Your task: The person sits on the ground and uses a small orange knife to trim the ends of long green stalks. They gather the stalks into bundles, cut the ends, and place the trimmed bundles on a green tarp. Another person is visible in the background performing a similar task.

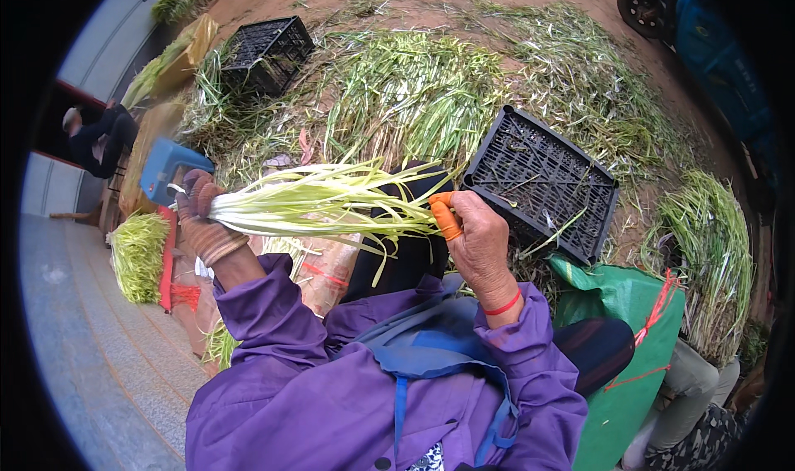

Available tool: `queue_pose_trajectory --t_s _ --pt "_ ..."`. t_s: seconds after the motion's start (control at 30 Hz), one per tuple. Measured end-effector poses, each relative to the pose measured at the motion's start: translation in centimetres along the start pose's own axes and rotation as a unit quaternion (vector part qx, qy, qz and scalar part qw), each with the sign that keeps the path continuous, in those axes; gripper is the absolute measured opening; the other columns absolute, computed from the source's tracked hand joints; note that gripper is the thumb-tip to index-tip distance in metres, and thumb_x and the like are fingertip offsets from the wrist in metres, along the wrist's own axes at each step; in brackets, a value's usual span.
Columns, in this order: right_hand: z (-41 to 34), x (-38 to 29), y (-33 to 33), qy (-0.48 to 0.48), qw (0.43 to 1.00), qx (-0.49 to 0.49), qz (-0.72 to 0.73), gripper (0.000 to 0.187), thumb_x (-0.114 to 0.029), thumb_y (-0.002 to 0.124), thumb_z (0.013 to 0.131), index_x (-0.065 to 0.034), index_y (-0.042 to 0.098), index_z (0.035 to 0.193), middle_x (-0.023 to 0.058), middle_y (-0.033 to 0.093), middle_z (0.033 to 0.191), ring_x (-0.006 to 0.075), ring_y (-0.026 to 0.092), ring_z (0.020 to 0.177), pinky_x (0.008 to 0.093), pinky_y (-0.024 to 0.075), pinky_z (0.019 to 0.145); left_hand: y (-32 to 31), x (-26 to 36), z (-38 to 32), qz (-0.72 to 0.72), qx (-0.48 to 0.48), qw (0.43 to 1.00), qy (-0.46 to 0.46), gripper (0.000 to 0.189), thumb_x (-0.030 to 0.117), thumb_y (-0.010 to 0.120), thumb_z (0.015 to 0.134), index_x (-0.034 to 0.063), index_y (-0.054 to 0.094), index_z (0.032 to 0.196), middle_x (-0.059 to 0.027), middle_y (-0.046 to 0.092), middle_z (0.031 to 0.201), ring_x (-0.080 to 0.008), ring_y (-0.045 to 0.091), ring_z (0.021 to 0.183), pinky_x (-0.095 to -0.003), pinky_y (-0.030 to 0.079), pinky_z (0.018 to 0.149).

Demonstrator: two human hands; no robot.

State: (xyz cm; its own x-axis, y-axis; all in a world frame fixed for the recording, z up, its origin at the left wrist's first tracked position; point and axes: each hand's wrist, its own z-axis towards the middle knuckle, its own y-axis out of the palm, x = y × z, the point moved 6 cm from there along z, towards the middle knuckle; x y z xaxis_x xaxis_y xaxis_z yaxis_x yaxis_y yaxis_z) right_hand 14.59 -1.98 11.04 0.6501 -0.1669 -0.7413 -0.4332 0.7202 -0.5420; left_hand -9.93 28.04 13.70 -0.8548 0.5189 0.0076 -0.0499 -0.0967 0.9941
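Observation:
A bunch of pale yellow-green blanched chives lies sideways across the space before me, white stems at the left and loose leaf tips at the right. My left hand, in a brown knitted glove, grips the white stem ends. At the other end, my right hand pinches a few leaf tips between thumb and forefinger, both covered by orange finger cots. Below the bunch, cut chive pieces lie by a pinkish-brown sheet, partly hidden by my left arm and the bunch.
Green chives cover the ground ahead. A black plastic crate sits near my right hand; another crate stands farther off. A blue plastic container adjoins my left hand. A green woven sack lies right. Another person sits left; another's legs show right.

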Motion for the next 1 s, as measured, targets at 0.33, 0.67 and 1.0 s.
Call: queue_pose_trajectory --t_s 0.33,0.67,1.0 --pt "1.0 2.0 2.7 0.197 0.965 -0.084 0.148 0.01 -0.013 0.068 0.082 -0.0048 0.065 0.088 0.0073 0.064 0.075 0.0161 0.058 0.057 0.03 0.0458 0.056 0.8 -1.4 -0.4 -0.006 -0.014 1.0 -0.014 0.021 0.012 0.057 0.088 0.0045 0.044 0.103 0.0011 0.04 0.056 -0.0084 0.036 0.043 -0.0185 0.034 0.045" --pt "0.3 5.4 1.4 0.285 0.892 0.054 0.347 0.006 -0.009 0.064 0.089 -0.004 0.062 0.087 -0.0047 0.059 0.071 0.0024 0.052 0.056 0.0172 0.0394 0.05 0.4 -1.6 -0.2 0.004 -0.003 1.0 0.0 0.022 0.02 0.054 0.091 0.004 0.044 0.101 0.0002 0.041 0.057 -0.0092 0.036 0.042 -0.0198 0.035 0.043" --pt "-1.5 7.8 -5.4 0.166 0.97 0.029 -0.176 0.028 -0.005 0.065 0.085 -0.0114 0.064 0.112 0.0054 0.063 0.085 0.0117 0.057 0.063 0.0285 0.0472 0.059 -2.3 3.1 0.9 -0.037 0.03 0.997 0.066 0.023 0.018 0.052 0.091 -0.0005 0.045 0.102 -0.0063 0.047 0.073 -0.0116 0.039 0.045 -0.0245 0.038 0.043"
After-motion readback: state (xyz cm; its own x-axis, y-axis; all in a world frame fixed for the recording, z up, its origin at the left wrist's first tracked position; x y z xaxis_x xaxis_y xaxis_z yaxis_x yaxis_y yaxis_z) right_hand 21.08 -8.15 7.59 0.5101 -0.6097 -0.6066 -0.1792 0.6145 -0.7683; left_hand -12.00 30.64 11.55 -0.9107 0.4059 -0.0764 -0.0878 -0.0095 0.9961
